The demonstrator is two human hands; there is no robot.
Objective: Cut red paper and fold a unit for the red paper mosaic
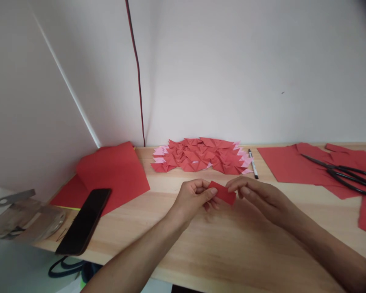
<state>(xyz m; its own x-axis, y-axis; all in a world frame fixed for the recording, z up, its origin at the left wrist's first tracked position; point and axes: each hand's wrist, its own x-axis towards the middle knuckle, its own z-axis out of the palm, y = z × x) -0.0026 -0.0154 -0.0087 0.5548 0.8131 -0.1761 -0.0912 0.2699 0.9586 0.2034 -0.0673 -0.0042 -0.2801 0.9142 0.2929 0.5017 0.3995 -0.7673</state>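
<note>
Both my hands hold one small folded piece of red paper (pixel 223 193) a little above the wooden table (pixel 232 248). My left hand (pixel 192 197) pinches its left end between thumb and fingers. At the right end, my right hand (pixel 259 196) pinches it with curled fingers. Behind the hands lies a pile of folded red and pink paper pieces (pixel 201 155) against the wall.
A black phone (pixel 84 219) lies at the table's left edge beside red paper sheets (pixel 112 173). A pen (pixel 253 163) lies right of the pile. More red sheets (pixel 293 165) and black scissors (pixel 344 175) are at the right. A red cable (pixel 137 73) runs down the wall.
</note>
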